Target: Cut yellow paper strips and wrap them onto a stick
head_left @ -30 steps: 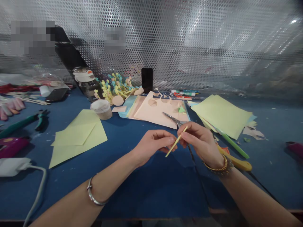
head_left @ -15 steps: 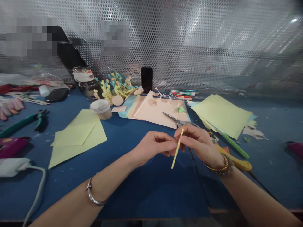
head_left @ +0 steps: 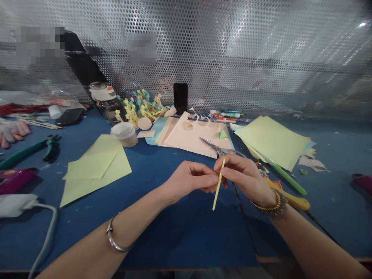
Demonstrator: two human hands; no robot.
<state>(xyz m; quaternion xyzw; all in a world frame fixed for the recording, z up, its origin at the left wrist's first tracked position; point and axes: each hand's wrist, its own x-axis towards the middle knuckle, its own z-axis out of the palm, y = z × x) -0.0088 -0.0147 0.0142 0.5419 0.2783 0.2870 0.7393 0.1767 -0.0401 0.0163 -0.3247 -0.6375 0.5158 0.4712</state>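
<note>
Place was prob. a workshop, craft-type. Blue worktop [head_left: 162,240] was specked w/ marks; perf. metal panel [head_left: 203,46] stood behind its far edge. Green-handled pliers [head_left: 23,154] lay twd the left, scissors [head_left: 208,142] on a cut pink sheet [head_left: 180,139] nr the middle, yellow sheets [head_left: 273,139] & paper scraps [head_left: 312,162] twd the right. Pens [head_left: 231,115] + small coloured paper pieces [head_left: 142,102] sat nr the far edge.

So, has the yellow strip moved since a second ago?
Yes: judged against the scissors, the yellow strip stands steeper in view, its lower end farther down and right.
</note>
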